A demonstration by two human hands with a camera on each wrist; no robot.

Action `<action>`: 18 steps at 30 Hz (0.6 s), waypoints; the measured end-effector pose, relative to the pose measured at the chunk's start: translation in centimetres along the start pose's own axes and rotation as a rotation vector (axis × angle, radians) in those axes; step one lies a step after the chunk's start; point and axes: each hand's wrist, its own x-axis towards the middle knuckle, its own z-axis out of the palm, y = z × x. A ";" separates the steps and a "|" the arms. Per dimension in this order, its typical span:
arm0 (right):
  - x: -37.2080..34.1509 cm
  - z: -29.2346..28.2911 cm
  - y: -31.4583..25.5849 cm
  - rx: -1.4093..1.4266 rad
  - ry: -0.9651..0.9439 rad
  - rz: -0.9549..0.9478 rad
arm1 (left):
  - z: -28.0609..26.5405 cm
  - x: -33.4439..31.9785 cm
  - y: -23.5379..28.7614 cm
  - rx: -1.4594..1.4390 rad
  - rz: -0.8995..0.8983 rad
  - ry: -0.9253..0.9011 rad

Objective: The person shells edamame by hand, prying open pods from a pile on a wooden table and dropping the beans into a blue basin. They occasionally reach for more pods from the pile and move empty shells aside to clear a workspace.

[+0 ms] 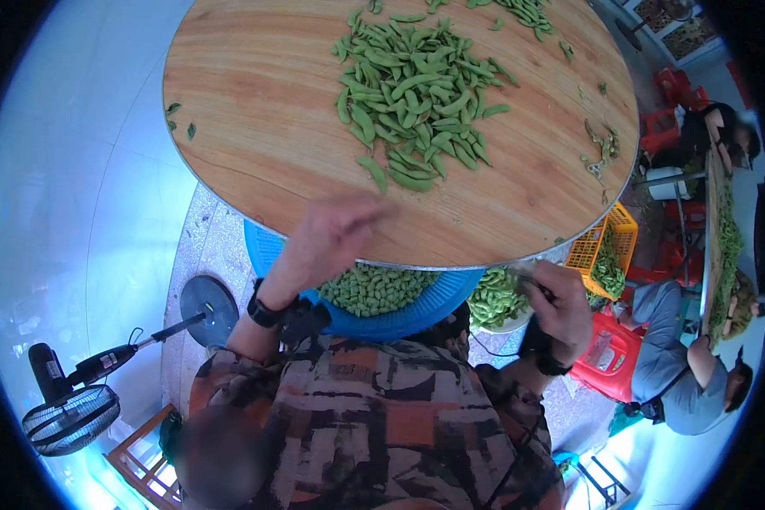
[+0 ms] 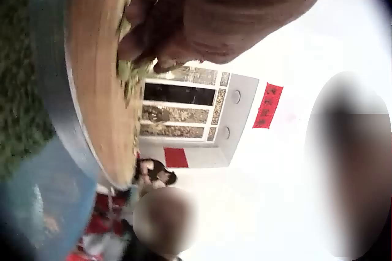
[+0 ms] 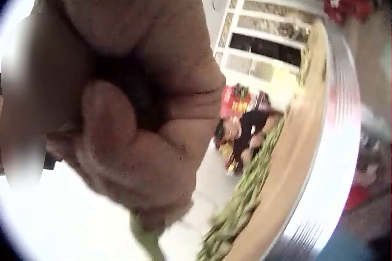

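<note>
The left hand (image 1: 336,234) is blurred over the near edge of the one round bench (image 1: 255,102), and I cannot tell whether its fingers pinch anything. The right hand (image 1: 563,310), just past that edge, curls its fingers and pinches one green pod (image 3: 147,236). One pod heap (image 1: 416,93), uncountable, lies beyond the left hand. Between the hands sits one blue basin (image 1: 463,296) of beans (image 1: 374,289). Right of the right hand are one yellow crate (image 1: 627,229) and one red stool (image 1: 625,344); left of the left hand, one fan (image 1: 72,421).
</note>
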 end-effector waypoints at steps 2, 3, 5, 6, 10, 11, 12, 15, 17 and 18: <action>-2.1 -1.3 1.3 -0.021 -0.002 0.234 | -1.6 1.6 -0.4 0.350 0.022 0.396; -2.5 -1.5 1.5 -0.078 0.037 0.295 | -2.0 2.4 -0.9 0.349 0.023 0.397; -2.4 -1.7 1.4 -0.086 0.080 0.323 | -2.4 3.7 -2.2 0.467 0.019 0.345; -2.3 -1.6 1.3 -0.090 0.124 0.352 | -2.3 4.1 -2.7 0.468 0.023 0.344; 0.1 1.1 1.0 0.073 0.278 0.159 | -2.4 4.6 -3.5 0.383 0.065 0.369; 1.0 2.2 0.6 0.175 0.307 0.192 | -2.5 4.6 -3.2 0.252 0.046 0.383; 2.1 3.4 -0.1 0.278 0.336 0.225 | -2.2 4.4 -2.6 0.252 0.047 0.376; 5.3 6.7 -2.3 0.484 0.330 0.237 | -0.2 3.4 -0.6 -0.250 -0.297 0.337; 6.9 8.1 -3.3 0.988 0.211 0.348 | 1.3 3.1 0.2 -0.445 -0.282 0.241; 7.2 8.5 -3.1 0.989 0.210 0.349 | 2.1 3.1 0.1 -0.407 -0.218 0.259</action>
